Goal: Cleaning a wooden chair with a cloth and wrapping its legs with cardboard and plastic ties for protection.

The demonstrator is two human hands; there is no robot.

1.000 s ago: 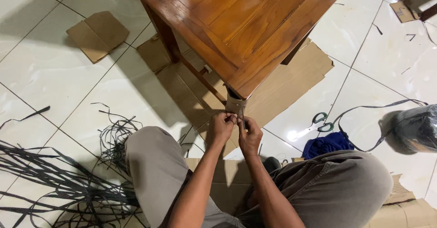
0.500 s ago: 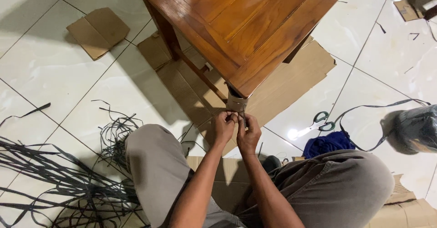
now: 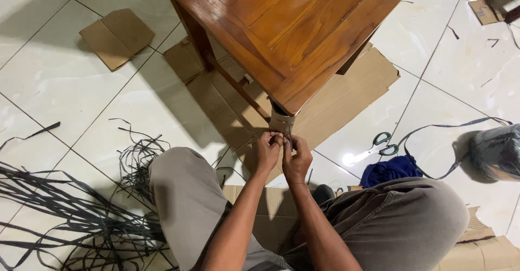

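One wooden table [image 3: 292, 27], large, on flattened cardboard sheets [image 3: 346, 95] over white tile. One heap of black strapping offcuts [image 3: 70, 206], far left. One dark wrapped roll [image 3: 495, 152], far right. One blue cloth [image 3: 391, 171]; green-handled scissors [image 3: 376, 145] just beside it. One cardboard wrap [image 3: 281, 123] around the nearest table leg. Left hand [image 3: 266, 151] and right hand [image 3: 297, 160], touching each other, both pinching closed on the wrap's lower edge.

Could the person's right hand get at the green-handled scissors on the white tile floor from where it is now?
Probably yes. The green-handled scissors lie in the open to the right of the right hand, with bare white tile floor between them. That hand is busy at the cardboard-wrapped table leg, though.
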